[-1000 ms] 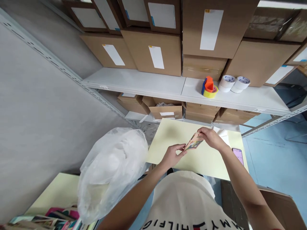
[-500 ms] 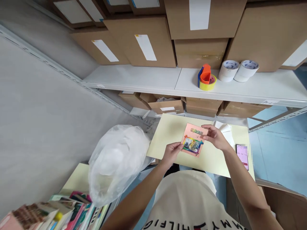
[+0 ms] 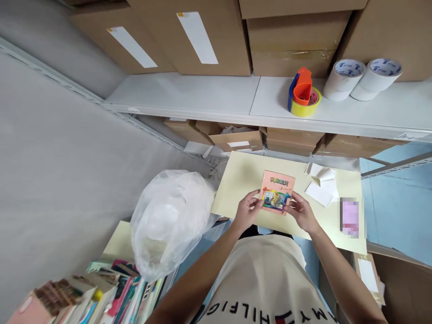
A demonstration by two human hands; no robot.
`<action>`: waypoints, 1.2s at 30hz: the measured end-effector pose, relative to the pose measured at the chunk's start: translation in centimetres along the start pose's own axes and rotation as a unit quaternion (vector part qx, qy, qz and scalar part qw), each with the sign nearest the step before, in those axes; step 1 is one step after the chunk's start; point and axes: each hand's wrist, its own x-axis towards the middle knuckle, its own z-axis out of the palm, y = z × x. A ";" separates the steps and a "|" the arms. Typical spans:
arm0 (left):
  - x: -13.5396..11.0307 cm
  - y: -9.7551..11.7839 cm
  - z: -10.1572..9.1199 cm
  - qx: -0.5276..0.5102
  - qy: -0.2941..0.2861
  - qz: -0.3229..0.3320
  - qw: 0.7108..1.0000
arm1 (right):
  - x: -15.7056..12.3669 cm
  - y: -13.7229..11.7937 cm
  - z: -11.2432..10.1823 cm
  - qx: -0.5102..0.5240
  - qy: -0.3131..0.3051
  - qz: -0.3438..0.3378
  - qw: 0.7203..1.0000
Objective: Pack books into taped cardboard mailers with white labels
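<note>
A small pink booklet (image 3: 277,192) with a colourful picture and Chinese lettering on its cover is held up over the pale yellow tabletop (image 3: 232,180). My left hand (image 3: 249,209) pinches its left edge near the lower corner. On the opposite edge, my right hand (image 3: 301,212) grips it low with thumb and fingers. The cover faces me, almost upright in view. Some white paper pieces (image 3: 322,189) lie on the tabletop beyond my right hand. Further right is a pink rectangular item (image 3: 350,217), blurred by pixels.
A large translucent plastic bag (image 3: 172,216) bulges left of the table. Many books (image 3: 114,297) stand at lower left. The shelf (image 3: 202,96) ahead carries cardboard boxes (image 3: 202,40), a tape dispenser (image 3: 303,94) and white tape rolls (image 3: 344,78). An open carton (image 3: 401,288) stands at lower right.
My right hand has slid from the booklet's upper right down to its lower right edge. The booklet now sits straighter. The camera view has moved closer to the shelf.
</note>
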 end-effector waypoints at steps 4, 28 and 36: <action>1.8 -0.6 -2.3 -0.008 -0.023 0.017 1.000 | 0.8 0.4 1.8 -0.011 0.064 0.010 0.998; 11.8 -17.1 -18.6 0.006 0.005 -0.114 0.993 | 14.3 18.7 19.2 -0.002 0.278 0.128 0.952; 12.7 -19.3 -18.6 0.080 -0.015 -0.059 0.995 | 14.4 21.0 18.8 -0.200 0.248 0.094 0.943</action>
